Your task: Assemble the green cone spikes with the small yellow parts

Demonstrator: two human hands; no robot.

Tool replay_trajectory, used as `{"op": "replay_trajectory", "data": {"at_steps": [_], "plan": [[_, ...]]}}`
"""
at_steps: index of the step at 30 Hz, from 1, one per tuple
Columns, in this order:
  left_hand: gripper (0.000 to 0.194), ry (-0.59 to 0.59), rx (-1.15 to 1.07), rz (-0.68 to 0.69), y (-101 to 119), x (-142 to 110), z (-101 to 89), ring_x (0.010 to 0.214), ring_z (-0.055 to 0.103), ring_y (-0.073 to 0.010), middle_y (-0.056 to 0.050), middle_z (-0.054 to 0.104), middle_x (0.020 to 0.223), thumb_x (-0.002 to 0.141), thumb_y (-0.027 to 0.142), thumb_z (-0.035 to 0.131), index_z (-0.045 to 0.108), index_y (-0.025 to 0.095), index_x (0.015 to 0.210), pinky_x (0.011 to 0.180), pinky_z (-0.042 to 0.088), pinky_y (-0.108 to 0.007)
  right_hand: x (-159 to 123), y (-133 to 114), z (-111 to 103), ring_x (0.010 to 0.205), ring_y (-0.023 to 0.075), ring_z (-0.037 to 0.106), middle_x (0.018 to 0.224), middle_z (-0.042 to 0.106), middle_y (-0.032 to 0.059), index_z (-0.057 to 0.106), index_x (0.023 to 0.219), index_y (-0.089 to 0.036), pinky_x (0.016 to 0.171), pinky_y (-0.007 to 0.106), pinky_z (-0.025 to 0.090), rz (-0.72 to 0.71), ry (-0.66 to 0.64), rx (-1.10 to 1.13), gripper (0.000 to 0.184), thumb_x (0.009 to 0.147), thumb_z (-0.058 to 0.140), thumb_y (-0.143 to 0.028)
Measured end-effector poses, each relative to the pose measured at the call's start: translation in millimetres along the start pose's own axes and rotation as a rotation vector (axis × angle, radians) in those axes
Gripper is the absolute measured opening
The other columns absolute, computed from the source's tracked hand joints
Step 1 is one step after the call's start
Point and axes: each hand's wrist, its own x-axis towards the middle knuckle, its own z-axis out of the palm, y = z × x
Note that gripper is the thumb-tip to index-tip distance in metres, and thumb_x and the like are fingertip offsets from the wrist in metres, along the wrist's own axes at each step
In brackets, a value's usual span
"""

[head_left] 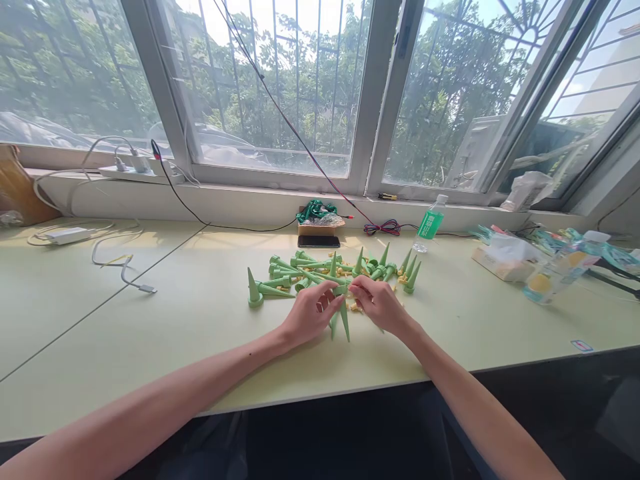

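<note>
My left hand (309, 312) is closed, with thumb and fingers gripping the collar of a green plastic spike (345, 323) whose point hangs downward. At the other side of that collar, my right hand (380, 304) is closed in a pinch. Whatever lies between its fingertips is too small to make out. Just beyond both hands spreads a pile of similar green spikes (283, 272), some lying down and some standing on their collars. One upright spike (254, 293) stands at the pile's left end. Small yellow plastic pieces (356, 307) are scattered among them.
Behind the pile are a dark phone (319, 241) and a small box (318, 229) with green items. A water bottle (430, 225) stands right of it. Farther right are a tissue box (506, 257) and another bottle (560, 270). A white cable (125, 270) lies left.
</note>
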Motion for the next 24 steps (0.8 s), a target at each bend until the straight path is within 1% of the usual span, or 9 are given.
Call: {"op": "replay_trajectory", "data": {"at_steps": [5,9,14,17,21,24], "plan": [[0.027,-0.006,0.01,0.005,0.0,-0.2,-0.4,0.055,0.053,-0.0097,-0.001,0.064,0.069,0.091,0.039,0.057,0.063,0.016,0.104,0.054,0.05,-0.021,0.2,0.1,0.2,0.05,0.0107,0.037,0.057,0.044,-0.0048,0.055,0.086,-0.021,0.052,0.022,0.033,0.001,0.004,-0.022,0.025,0.099,0.041,-0.036],[0.027,-0.008,0.024,0.029,-0.6,-0.4,-0.6,0.056,0.054,-0.0099,-0.001,0.064,0.069,0.091,0.038,0.057,0.065,0.017,0.105,0.054,0.049,-0.021,0.2,-2.0,-0.8,0.048,0.011,0.038,0.054,0.043,-0.0053,0.056,0.087,-0.021,0.051,0.023,0.033,0.019,0.01,-0.024,0.026,0.099,0.042,-0.038],[0.026,0.002,0.041,0.084,0.7,-1.0,-0.3,0.055,0.054,-0.01,-0.002,0.065,0.07,0.091,0.036,0.058,0.066,0.016,0.105,0.052,0.048,-0.021,0.3,-4.8,-1.2,0.044,0.012,0.041,0.05,0.046,-0.0053,0.056,0.086,-0.021,0.048,0.024,0.035,0.063,0.01,0.01,0.025,0.098,0.043,-0.039],[0.025,0.005,0.041,0.094,2.7,-1.0,-0.3,0.055,0.054,-0.01,-0.002,0.065,0.071,0.091,0.036,0.058,0.066,0.016,0.105,0.052,0.048,-0.021,0.5,-5.7,-1.1,0.041,0.0121,0.042,0.05,0.049,-0.0048,0.055,0.086,-0.022,0.047,0.024,0.036,0.088,-0.001,0.043,0.024,0.098,0.043,-0.039],[0.024,0.009,0.028,0.057,4.6,-0.4,-0.8,0.056,0.055,-0.0102,-0.002,0.064,0.071,0.09,0.035,0.058,0.065,0.016,0.103,0.052,0.049,-0.021,0.5,-4.8,-0.9,0.044,0.0127,0.049,0.052,0.053,-0.004,0.056,0.086,-0.022,0.049,0.024,0.04,0.091,0.018,0.051,0.023,0.098,0.044,-0.038],[0.025,0.014,0.009,0.016,4.0,0.3,-1.1,0.056,0.055,-0.0103,-0.002,0.065,0.072,0.09,0.037,0.059,0.065,0.016,0.103,0.052,0.049,-0.021,0.4,-3.8,-0.8,0.05,0.0134,0.053,0.058,0.057,-0.002,0.058,0.088,-0.021,0.053,0.025,0.041,0.05,0.035,0.006,0.02,0.097,0.047,-0.036]]}}
